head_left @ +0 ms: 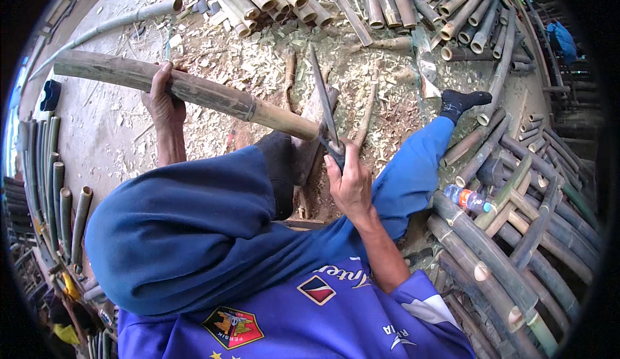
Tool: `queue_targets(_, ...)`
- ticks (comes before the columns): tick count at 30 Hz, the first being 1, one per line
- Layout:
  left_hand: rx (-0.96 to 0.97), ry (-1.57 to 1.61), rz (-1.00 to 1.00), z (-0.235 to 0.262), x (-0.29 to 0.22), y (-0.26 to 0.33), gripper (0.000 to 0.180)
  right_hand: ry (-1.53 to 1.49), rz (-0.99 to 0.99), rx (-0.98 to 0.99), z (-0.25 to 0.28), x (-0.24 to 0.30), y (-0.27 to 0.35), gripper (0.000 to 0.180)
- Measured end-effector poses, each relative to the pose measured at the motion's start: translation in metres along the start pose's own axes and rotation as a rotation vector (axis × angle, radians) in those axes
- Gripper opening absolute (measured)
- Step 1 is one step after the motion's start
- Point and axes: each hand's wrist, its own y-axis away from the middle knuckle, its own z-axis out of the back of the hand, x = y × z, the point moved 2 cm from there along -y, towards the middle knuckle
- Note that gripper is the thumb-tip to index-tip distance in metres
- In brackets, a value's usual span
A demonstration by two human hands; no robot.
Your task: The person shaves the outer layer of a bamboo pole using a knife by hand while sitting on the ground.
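A thick bamboo pole (200, 94) slants across in front of me, its far-left end raised and its pale, scraped right end beside a wooden block (314, 112). My left hand (165, 102) is closed around the pole left of its middle. In my right hand (349, 181) is the dark handle of a long knife (323, 94). Its blade points away from me, crossing close by the pole's right end; whether the edge touches the bamboo, I cannot tell. My foot in a dark sock (276, 171) is beside the block, under the pole.
Pale wood chips (232, 55) cover the ground ahead. Cut bamboo lengths (387, 0) are piled at the far side, with more bamboo (478, 249) stacked at right around a bamboo frame (516, 210) and a plastic bottle (467, 199). Upright bamboo pieces (58, 191) stand at left.
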Motion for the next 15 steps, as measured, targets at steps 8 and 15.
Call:
queue_targets(8,0.01,-0.047,0.037,0.0,-0.002,0.002,0.027,0.105,-0.288,0.289,-0.009,-0.014,-0.006,0.032)
queue_targets(15,0.089,-0.015,0.058,0.006,-0.001,-0.003,0.046,0.252,-0.287,0.271,-0.033,-0.035,-0.008,0.032)
